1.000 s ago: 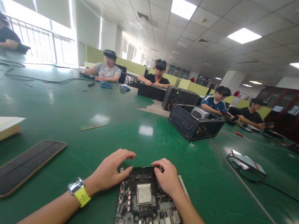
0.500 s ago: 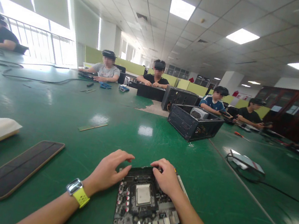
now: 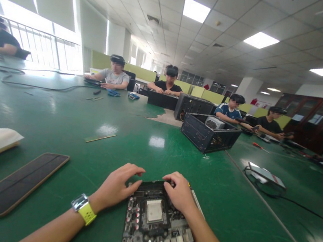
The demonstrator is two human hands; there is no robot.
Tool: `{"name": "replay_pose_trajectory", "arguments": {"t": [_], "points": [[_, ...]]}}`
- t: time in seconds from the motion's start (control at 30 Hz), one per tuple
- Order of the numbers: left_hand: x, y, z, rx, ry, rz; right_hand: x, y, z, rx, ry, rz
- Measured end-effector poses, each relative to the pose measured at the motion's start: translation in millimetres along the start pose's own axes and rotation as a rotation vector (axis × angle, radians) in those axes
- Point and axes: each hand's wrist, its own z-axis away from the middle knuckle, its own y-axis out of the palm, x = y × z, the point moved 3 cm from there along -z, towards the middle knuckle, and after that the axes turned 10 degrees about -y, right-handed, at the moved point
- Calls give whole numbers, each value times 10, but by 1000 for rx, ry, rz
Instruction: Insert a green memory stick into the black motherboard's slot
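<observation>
Resting on the green table (image 3: 92, 126), the motherboard (image 3: 158, 232) lies under both hands. The left hand (image 3: 116, 185), a yellow-strapped watch (image 3: 83, 209) at its wrist, is open, fingers spread, tips touching the board's far left corner. The right hand (image 3: 182, 192) curls over the far edge; whether it pinches anything there cannot be told. Just nearer than both hands sits the silver processor (image 3: 154, 210). Left of the left hand lies a dark flat panel (image 3: 14, 183); well beyond stands a black computer case (image 3: 209, 134).
</observation>
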Motion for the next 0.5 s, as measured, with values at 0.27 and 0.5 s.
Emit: {"name": "replay_pose_trajectory", "arguments": {"t": [0.27, 0.5], "points": [[22, 16, -2, -3, -21, -1, 14, 2, 7, 11, -5, 16], [79, 28, -1, -14, -48, -8, 115, -79, -14, -27, 33, 188]]}}
